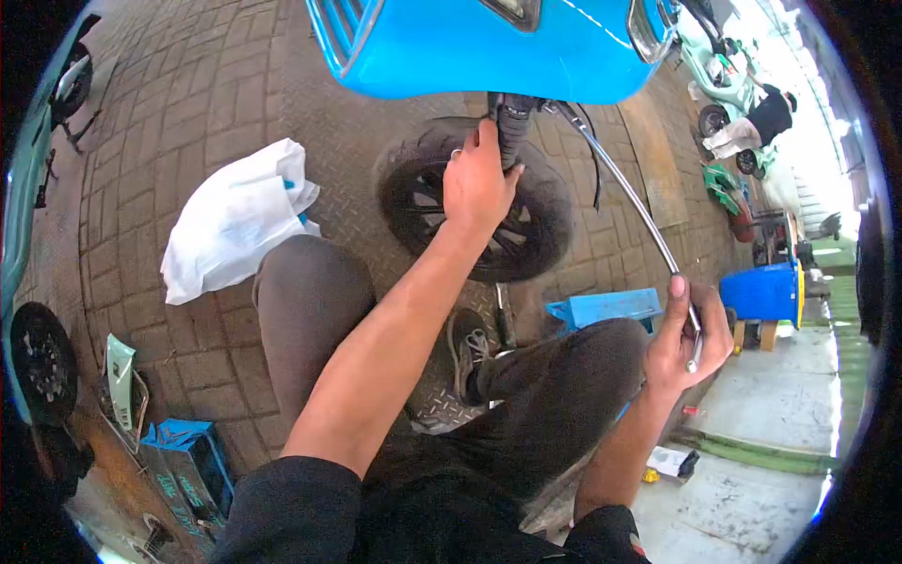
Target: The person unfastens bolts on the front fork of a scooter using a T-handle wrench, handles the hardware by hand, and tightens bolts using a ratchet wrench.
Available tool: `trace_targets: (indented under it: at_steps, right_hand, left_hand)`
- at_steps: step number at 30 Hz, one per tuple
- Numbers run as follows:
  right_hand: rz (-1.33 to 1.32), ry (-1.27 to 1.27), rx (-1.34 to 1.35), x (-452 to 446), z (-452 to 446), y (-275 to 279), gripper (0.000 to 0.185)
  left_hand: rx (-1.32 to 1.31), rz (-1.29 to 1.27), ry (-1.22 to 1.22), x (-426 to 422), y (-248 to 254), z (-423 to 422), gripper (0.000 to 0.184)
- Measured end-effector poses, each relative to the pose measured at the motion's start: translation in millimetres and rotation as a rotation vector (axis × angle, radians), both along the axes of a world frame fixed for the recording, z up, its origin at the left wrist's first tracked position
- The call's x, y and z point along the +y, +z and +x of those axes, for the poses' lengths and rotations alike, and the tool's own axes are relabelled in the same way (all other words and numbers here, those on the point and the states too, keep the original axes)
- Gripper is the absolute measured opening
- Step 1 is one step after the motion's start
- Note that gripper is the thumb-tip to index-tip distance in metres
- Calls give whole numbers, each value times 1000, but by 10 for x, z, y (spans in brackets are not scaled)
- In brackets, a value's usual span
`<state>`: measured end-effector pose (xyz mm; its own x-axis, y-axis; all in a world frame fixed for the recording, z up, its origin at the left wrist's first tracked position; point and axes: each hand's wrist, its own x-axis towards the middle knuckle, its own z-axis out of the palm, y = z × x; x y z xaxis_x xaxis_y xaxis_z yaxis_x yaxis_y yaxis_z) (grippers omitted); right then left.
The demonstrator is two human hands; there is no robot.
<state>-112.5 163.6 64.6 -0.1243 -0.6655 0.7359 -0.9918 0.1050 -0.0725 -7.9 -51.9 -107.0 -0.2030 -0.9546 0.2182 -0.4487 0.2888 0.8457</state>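
Below the blue scooter body panel (489, 66), a black ribbed sleeve (513, 127) hangs down. My left hand (479, 183) is closed around its lower part, fingertips partly hidden behind it. A long chrome wrench (631, 193) slants down from the underside of the blue body. My right hand (691, 340) is closed on its lower end, the thumb lying along the shaft. The wrench's upper end reaches the area beside the sleeve; I cannot tell whether it sits on a fastener. Behind my left hand a black wheel (404, 202) lies on the floor.
A white plastic bag (225, 226) lies on the brick floor at left. A light-blue box (615, 306) is beyond my right knee, and a blue bin (759, 293) stands farther right. A blue crate (183, 479) is at lower left. Another person (766, 122) crouches by scooters at upper right.
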Motion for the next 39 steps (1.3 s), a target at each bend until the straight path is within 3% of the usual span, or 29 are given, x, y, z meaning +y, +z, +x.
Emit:
trace_targets:
  at_steps: [5, 8, 13, 15, 16, 17, 19, 20, 21, 22, 23, 26, 27, 28, 29, 32, 35, 39]
  right_hand:
    - [-14, 3, -131, -3, -515, 59, 26]
    - [47, 14, -358, -46, -1000, 49, 33]
    - [99, 194, -311, -257, -1488, 4, 23]
    - [155, 74, -927, -276, -1426, 77, 14]
    - [160, 128, -1242, -253, -1388, 93, 25]
    - [151, 135, -1245, -242, -1286, 174, 25]
    - [180, 43, -1451, -203, -1027, 378, 42]
    - [177, 116, -1562, -156, -977, 411, 54]
    - [158, 127, -1560, -134, -921, 394, 54]
    - [97, 69, -1546, -129, -860, 344, 56]
    - [19, 18, -1516, -146, -814, 328, 58]
    - [-11, -74, -1418, -135, -777, 315, 57]
    - [-34, -61, -1385, -122, -825, 260, 56]
    - [-82, 45, -1262, -105, -875, 163, 54]
    - [-123, 142, -1142, -72, -967, 101, 53]
    - [-183, 267, -80, 155, -1301, 247, 51]
    - [225, 81, 980, 414, -1603, 555, 50]
    - [379, 61, 986, 322, -1498, 849, 56]
  left_hand:
    - [-32, -53, 29, 40, -41, -192, 66]
    - [-55, -30, 11, 19, -51, -154, 65]
    - [-102, -17, 11, 47, 36, -90, 65]
    - [-179, -38, 8, 102, 100, -77, 63]
    - [-250, -53, -2, 146, 166, -64, 62]
    - [-254, -63, -1, 197, 300, -34, 62]
    - [-488, 8, -120, 334, 622, 22, 58]
    - [-530, 22, -198, 412, 812, 63, 56]
    - [-531, 2, -197, 502, 901, 44, 56]
    - [-415, 64, -350, 588, 1005, 2, 57]
    - [-289, 107, -509, 637, 1137, -79, 59]
    - [673, 947, -894, 673, 1372, -573, 61]
    - [914, 1073, -847, 679, 1339, -740, 58]
    - [1054, 1043, -737, 699, 1294, -873, 51]
    - [1120, 1059, -758, 656, 1240, -947, 42]
    - [1163, 955, -709, 705, 1239, -971, 37]
    - [1217, 920, -703, 755, 1123, -1042, 37]
    - [1235, 909, -700, 764, 1120, -1064, 38]
